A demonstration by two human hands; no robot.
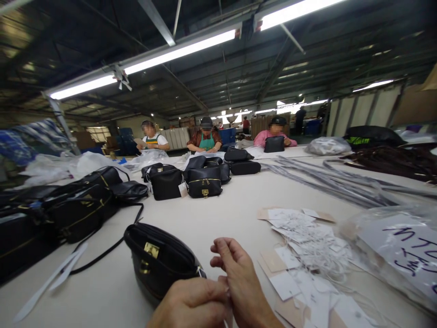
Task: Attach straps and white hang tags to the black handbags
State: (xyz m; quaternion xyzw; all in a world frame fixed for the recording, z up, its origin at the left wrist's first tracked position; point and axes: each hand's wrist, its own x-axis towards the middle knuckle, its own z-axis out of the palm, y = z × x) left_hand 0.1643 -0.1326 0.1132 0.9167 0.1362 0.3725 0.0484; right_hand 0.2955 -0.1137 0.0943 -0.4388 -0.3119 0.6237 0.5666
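Head view: my hands meet beside a black bag (160,259).
My left hand (191,303) and right hand (239,278) pinch something small I cannot make out; tags (300,255) lie right.

Both hands' fingers (218,284) hide whatever they pinch; wrists cut off.

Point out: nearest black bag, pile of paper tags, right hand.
nearest black bag (160,262): head view, on its front panel.
pile of paper tags (307,255): head view, on the heap's middle.
right hand (239,278): head view, on its back.
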